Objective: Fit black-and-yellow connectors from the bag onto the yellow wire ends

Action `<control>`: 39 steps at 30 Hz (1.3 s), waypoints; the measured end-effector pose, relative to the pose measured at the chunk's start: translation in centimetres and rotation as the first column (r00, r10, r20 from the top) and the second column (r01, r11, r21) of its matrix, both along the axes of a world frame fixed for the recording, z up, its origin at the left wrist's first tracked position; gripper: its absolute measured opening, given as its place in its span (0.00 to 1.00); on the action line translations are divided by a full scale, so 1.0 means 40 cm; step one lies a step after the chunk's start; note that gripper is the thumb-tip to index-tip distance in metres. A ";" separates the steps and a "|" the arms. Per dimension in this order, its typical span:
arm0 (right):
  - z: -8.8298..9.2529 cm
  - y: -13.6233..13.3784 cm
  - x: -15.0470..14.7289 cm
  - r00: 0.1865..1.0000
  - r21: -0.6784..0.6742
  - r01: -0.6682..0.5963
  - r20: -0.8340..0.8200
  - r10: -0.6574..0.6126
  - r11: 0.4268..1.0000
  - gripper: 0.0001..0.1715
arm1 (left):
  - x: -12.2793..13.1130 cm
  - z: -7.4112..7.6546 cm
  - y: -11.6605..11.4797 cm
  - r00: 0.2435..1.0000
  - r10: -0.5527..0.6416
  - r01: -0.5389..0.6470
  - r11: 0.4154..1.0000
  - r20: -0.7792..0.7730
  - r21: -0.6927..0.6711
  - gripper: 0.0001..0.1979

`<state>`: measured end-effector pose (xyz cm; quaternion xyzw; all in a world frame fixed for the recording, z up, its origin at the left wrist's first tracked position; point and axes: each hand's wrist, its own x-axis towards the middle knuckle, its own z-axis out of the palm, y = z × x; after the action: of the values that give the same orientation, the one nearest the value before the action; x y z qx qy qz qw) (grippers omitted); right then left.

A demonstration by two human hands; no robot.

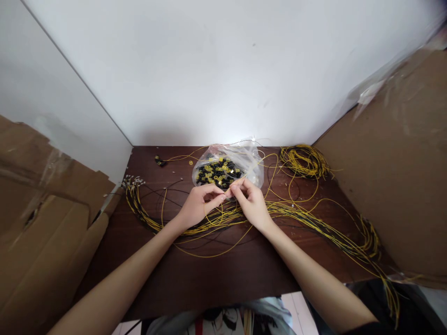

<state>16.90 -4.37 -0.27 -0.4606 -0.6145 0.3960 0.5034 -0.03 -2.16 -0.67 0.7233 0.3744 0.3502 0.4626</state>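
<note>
My left hand [199,204] and my right hand [249,200] meet over the middle of a dark wooden table [209,279]. Both are closed in a pinch, fingertips almost touching, on a thin yellow wire [223,253] that loops down toward me. Just behind the fingers lies a clear plastic bag [226,165] holding several small black and yellow parts. A long bundle of yellow and black wires [314,223] runs under my hands across the table.
A coil of yellow wire [305,160] lies at the back right. Wire ends with small terminals [131,181] fan out at the left. A small black part [159,161] sits at the back left. Cardboard sheets [45,209] flank both sides; a white wall stands behind.
</note>
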 end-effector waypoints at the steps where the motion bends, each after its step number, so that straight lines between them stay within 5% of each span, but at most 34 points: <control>1: -0.001 0.001 0.000 1.000 -0.004 -0.004 -0.020 0.004 1.000 0.11 | 0.000 -0.001 0.000 1.000 0.000 0.000 1.000 0.001 -0.003 0.10; 13: 0.004 -0.003 -0.001 0.997 0.025 -0.017 0.078 0.015 1.000 0.07 | 0.003 0.007 -0.002 1.000 0.013 -0.013 1.000 -0.001 -0.007 0.09; 21: -0.006 0.005 0.001 0.994 -0.026 -0.014 -0.113 0.011 1.000 0.09 | 0.005 0.008 -0.002 1.000 0.009 -0.008 0.999 0.019 -0.053 0.09; 28: 0.002 0.000 0.001 0.997 0.021 -0.028 0.068 0.027 0.999 0.08 | 0.006 0.011 -0.003 0.999 0.037 -0.037 0.999 -0.011 -0.031 0.09; 35: -0.009 0.005 0.001 0.993 -0.037 -0.013 -0.114 0.009 0.999 0.09 | 0.006 0.011 -0.003 1.000 0.020 -0.019 0.998 0.009 -0.061 0.09; 39: -0.004 0.004 0.001 0.999 0.010 -0.033 0.006 0.033 0.999 0.07 | 0.006 0.010 -0.003 0.999 0.037 -0.038 0.999 -0.017 -0.018 0.09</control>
<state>16.96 -4.21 -0.41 -0.4490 -0.6255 0.3996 0.4974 0.19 -2.27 -0.28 0.7148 0.3950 0.3494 0.4594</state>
